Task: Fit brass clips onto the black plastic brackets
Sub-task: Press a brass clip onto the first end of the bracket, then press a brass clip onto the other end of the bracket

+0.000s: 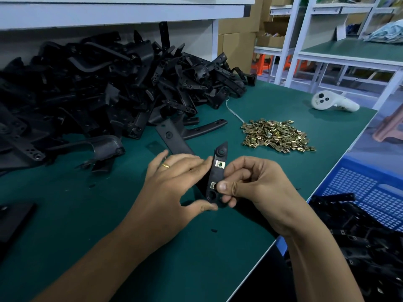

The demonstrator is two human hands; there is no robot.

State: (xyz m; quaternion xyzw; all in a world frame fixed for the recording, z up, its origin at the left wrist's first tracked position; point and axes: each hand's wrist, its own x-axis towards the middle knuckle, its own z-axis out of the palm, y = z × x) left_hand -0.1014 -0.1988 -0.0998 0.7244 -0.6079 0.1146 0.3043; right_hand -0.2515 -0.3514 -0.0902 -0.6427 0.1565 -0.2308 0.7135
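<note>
**Second clip going on, bracket held upright between both hands**

We work at a green tabletop [109, 214] that carries everything within arm's reach. Its far left is taken up by a large heap of unfitted brackets [98, 88], dumped loosely — we judge it is the supply, kept where the left hand can draw from it. To the right of the tabletop edge sits a blue crate [370, 192] with dark parts lying in and before it, probably the place for finished pieces. Beyond our hands lies the pile of brass clips [277, 136], spread flat so that single clips can be picked out easily.

The bracket in hand [218, 177] is raised just above the tabletop, its pointed end up, face turned toward us so the seats show. Our left hand [174, 184] steadies it from the side, fingers laid along its left edge and the thumb hooked under its lower end. Our right hand [250, 184] has fingers curled, thumb pressing the lower brass clip [213, 185] onto the bracket's edge — that clip looks only partly seated. The upper brass clip [219, 164] already sits square over its hole.
</note>
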